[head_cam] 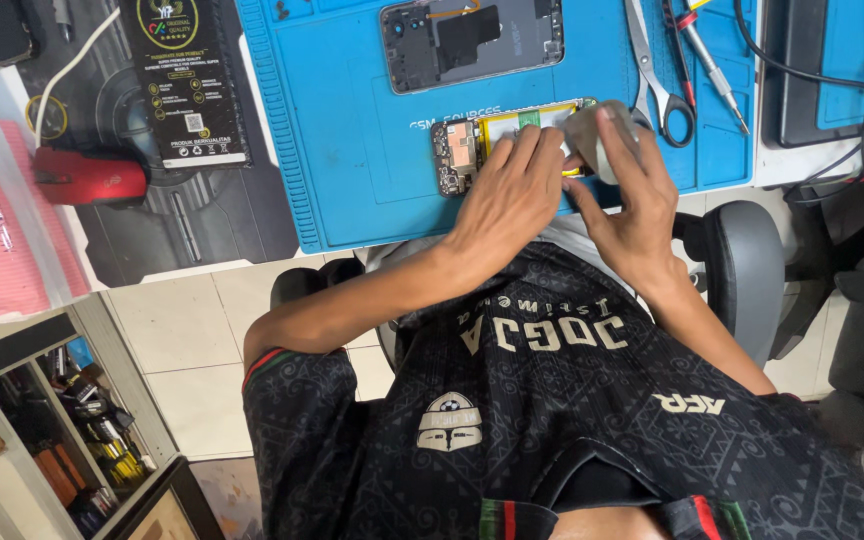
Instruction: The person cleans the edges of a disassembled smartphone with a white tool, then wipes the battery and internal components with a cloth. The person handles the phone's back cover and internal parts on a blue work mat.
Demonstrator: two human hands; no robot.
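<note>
Pressing flat on the opened phone (472, 145) on the blue mat (352, 150), the left hand (507, 200) steadies it while the right hand (627, 195) grips a grey roll (592, 135); black rectangular package (187, 80) lies far left.

A blue mat (352, 150) is covering the desk. A phone back cover (472, 42) is lying at its far edge, with scissors (657, 85) and a screwdriver (712, 65) resting to the right. A black box (185, 80) is sitting left of the mat, a red mouse (87, 178) just beside it. Black cables (852, 110) are trailing at the right. A shelf (62, 420) is standing below the desk.
</note>
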